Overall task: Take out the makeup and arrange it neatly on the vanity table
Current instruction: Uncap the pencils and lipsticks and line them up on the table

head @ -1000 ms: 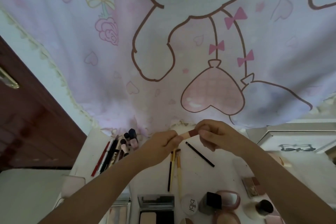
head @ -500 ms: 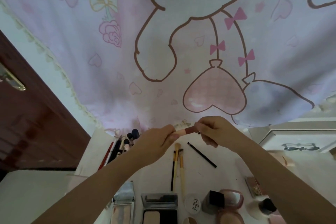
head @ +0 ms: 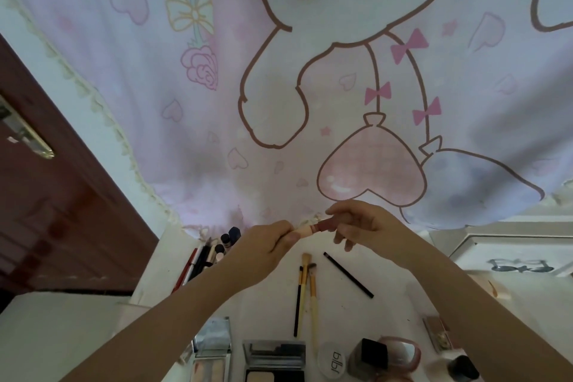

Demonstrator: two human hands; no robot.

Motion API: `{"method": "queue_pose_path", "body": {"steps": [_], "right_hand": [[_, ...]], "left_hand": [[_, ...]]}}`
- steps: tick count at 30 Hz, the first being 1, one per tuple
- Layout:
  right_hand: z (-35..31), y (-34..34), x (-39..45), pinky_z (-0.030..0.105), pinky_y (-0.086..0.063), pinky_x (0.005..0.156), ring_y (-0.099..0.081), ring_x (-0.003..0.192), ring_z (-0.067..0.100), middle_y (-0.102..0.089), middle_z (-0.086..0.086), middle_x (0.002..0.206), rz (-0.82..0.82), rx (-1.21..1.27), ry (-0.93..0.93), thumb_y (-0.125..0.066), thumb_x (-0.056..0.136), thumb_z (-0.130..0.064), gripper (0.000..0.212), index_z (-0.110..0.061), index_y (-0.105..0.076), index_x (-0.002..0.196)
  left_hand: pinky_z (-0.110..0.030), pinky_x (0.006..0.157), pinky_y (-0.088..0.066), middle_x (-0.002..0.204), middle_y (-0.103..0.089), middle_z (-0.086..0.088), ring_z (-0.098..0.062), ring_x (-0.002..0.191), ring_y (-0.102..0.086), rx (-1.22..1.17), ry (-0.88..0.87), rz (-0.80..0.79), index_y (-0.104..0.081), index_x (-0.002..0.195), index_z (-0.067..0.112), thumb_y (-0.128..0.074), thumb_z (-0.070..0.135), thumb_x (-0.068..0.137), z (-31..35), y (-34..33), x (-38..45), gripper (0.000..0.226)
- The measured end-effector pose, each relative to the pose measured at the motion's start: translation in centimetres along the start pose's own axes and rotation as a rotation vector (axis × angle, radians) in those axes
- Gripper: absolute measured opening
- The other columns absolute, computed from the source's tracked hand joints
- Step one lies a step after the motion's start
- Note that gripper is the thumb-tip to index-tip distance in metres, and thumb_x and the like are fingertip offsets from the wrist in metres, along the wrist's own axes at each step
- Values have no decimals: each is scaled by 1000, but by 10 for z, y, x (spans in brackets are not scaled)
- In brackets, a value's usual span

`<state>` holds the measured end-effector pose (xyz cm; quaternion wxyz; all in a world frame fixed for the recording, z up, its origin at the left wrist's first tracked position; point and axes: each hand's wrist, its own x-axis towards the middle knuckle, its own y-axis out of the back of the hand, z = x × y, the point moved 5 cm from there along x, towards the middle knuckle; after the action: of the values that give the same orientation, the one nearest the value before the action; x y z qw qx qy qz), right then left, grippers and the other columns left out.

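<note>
I hold a small lip-gloss tube, pale at one end and dark pink at the other, level above the white vanity table. My left hand pinches its pale end, and my right hand grips the dark pink end. Below them lie three makeup brushes side by side and a black pencil at a slant. A row of pencils and small tubes lies at the table's left.
Along the near edge sit open powder palettes, a round white jar, a black-capped bottle and a pink compact. A cartoon-printed curtain hangs behind the table, with a brown door at the left.
Both hands have lifted the tube slightly and moved it away from me. The items on the table have not moved.
</note>
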<state>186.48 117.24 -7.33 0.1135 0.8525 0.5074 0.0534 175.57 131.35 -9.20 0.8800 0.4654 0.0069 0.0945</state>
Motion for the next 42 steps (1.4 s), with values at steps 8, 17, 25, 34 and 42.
{"method": "queue_pose_path", "body": {"steps": [8,17,25,34,42], "right_hand": [[7,-7,8,15,-45,51,-50,45,5,-60,-10,52,36,-78,-11,-46,92,-5,21,-19,-60,82],[32,-34,15,16,-51,64,-65,69,5,-70,-4,86,-149,-28,-76,-54,88,-4,28,-29,-55,102],[107,-23,25,18,-45,76,-56,89,7,-61,-5,103,-32,-402,-262,-52,92,-24,20,-22,-59,110],[181,-10,22,25,-32,99,-44,124,21,-47,7,134,4,-712,-407,-46,94,-23,36,-11,-47,128],[213,-5,12,26,-33,101,-41,126,22,-38,8,141,-42,-769,-491,-47,93,-25,44,-13,-38,135]], "left_hand": [[-15,48,-33,57,-41,11,-2,48,-36,-52,34,-68,-39,72,31,-35,32,97,-7,-11,-5,26],[-21,68,-34,78,-47,8,-1,68,-39,59,134,-164,-61,96,18,-45,36,94,-40,-54,-20,24],[-31,70,-52,64,-58,4,-9,60,-56,-366,525,107,-60,95,13,-52,17,92,-95,-83,-46,9],[-27,65,-46,71,-61,-3,-15,64,-56,-422,664,247,-53,76,13,-46,3,90,-115,-111,-44,18],[-29,67,-43,88,-66,-16,-26,76,-59,-340,846,295,-57,92,4,-43,10,94,-139,-125,-41,15]]}}
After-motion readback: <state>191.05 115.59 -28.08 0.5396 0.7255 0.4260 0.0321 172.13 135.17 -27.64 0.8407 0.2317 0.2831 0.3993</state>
